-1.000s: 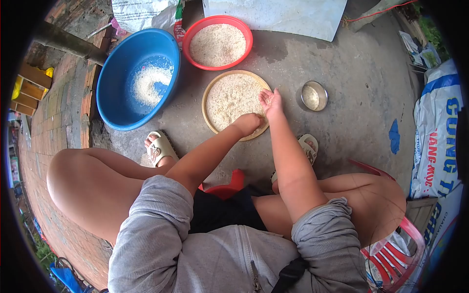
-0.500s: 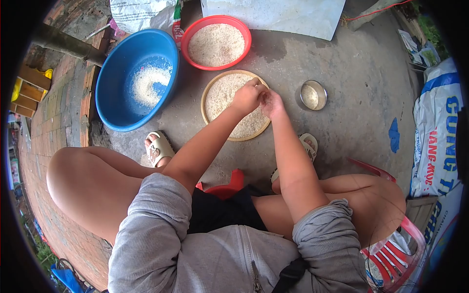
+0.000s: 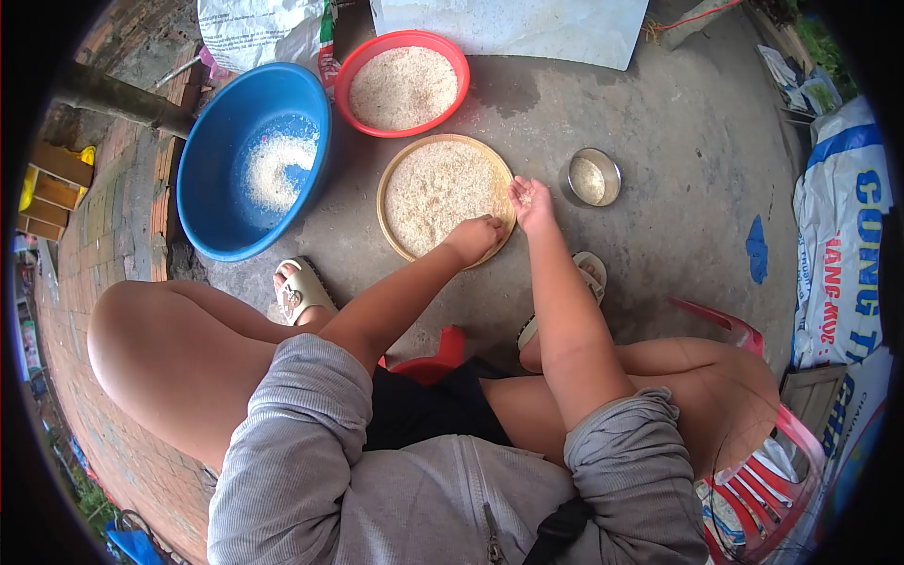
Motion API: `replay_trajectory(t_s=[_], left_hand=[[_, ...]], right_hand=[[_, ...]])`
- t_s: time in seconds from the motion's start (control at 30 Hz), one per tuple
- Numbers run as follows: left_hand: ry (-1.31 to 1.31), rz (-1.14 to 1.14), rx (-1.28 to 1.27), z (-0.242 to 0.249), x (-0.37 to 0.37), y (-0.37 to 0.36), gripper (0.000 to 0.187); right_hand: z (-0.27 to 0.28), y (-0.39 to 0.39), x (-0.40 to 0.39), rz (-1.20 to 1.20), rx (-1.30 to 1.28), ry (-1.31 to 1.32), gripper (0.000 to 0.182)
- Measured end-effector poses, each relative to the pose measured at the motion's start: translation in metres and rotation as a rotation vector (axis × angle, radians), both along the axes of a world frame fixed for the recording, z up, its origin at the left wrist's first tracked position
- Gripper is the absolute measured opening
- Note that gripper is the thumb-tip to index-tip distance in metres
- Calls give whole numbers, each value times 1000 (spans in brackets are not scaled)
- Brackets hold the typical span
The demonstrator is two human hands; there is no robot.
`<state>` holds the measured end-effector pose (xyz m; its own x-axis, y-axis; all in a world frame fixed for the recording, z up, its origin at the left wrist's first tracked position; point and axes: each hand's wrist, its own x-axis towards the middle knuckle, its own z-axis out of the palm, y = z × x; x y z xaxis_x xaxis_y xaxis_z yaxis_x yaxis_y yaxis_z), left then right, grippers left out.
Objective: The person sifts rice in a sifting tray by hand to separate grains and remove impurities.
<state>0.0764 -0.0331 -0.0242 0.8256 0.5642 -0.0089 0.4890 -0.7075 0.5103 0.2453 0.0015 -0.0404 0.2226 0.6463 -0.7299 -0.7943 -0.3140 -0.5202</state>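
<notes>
A round shallow bamboo tray [image 3: 381,207] on the ground holds a spread layer of rice grains [image 3: 435,193]. Over its lower right part, my left hand [image 3: 477,239] is closed with the fingertips drawn together at the rice; what they pinch is too small to make out. My right hand [image 3: 533,203] is beside the tray's right rim, palm up and fingers curled, with a few pale grains in the palm. To its right stands a small metal bowl [image 3: 612,179] with some rice in the bottom.
A red basin [image 3: 463,89] full of rice and a large tilted blue basin [image 3: 202,202] with some rice stand beyond the tray. Printed sacks [image 3: 843,235] line the right side. A red plastic chair [image 3: 800,443] is by my right leg.
My hands were together above the tray's right part. Now they are apart: the left has moved down onto the rice, the right has turned palm up at the rim.
</notes>
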Motion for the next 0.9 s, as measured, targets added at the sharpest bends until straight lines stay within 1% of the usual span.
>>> replay_trajectory(t_s=[0.03, 0.07, 0.1, 0.13, 0.17, 0.2, 0.23, 0.27, 0.33, 0.37, 0.4, 0.43, 0.47, 0.5, 0.53, 0.57, 0.6, 0.67, 0.7, 0.77, 0.8, 0.83, 0.9], left_hand=[[33, -11, -63, 2, 0, 2, 20], [33, -10, -60, 3, 0, 6, 20], [29, 59, -78, 5, 1, 11, 17], [23, 128, -98, 6, 2, 16, 14], [22, 127, -98, 7, 1, 23, 14], [-130, 230, -137, 15, -2, 33, 10], [-282, 332, -175, 22, -3, 42, 8], [-351, 394, -174, 30, -4, 50, 9], [-439, 481, -155, 45, -5, 61, 13], [-436, 480, -154, 53, -3, 62, 13], [-460, 454, -208, 58, 0, 62, 12], [-485, 428, -261, 63, 1, 63, 11], [-441, 316, -230, 68, 1, 62, 13], [-442, 317, -230, 68, 0, 60, 13], [-455, 325, -28, 69, 0, 59, 13], [-465, 331, 174, 69, -1, 58, 13], [-466, 332, 174, 65, -4, 57, 13], [-277, 415, 21, 57, -15, 54, 13], [-278, 418, 22, 48, -19, 51, 13], [-138, 191, -47, 33, -24, 40, 10], [-112, 140, -70, 30, -25, 33, 11], [-113, 139, -70, 26, -25, 26, 11], [-128, 84, 25, 13, -24, 17, 12]], right_hand=[[1, 0, -1, 6, -7, -6, 36], [2, 1, -1, 13, -14, -12, 36], [4, 2, -2, 13, -12, -13, 36], [6, 2, -4, 76, -1, -39, 36], [7, 2, -5, 138, 8, -64, 36], [10, 2, -8, 138, 8, -64, 36], [13, 1, -11, 201, 25, -92, 38], [17, 2, -15, 264, 44, -119, 40], [18, 4, -22, 283, 43, -95, 38], [18, 5, -25, 303, 44, -75, 36], [18, 6, -26, 302, 27, -52, 29], [19, 7, -27, 302, 29, -51, 29], [20, 8, -26, 323, 79, 12, 28], [19, 9, -25, 344, 129, 73, 27], [18, 10, -24, 345, 129, 72, 27], [17, 11, -23, 246, 82, 83, 29], [18, 11, -23, 147, 37, 95, 31], [21, 9, -20, 137, 42, 96, 33], [23, 9, -18, 128, 47, 97, 35], [19, 8, -15, 114, 54, 115, 34], [19, 8, -15, 97, 60, 135, 33], [19, 8, -15, 96, 60, 134, 33], [16, 7, -15, 71, 27, 112, 33]])
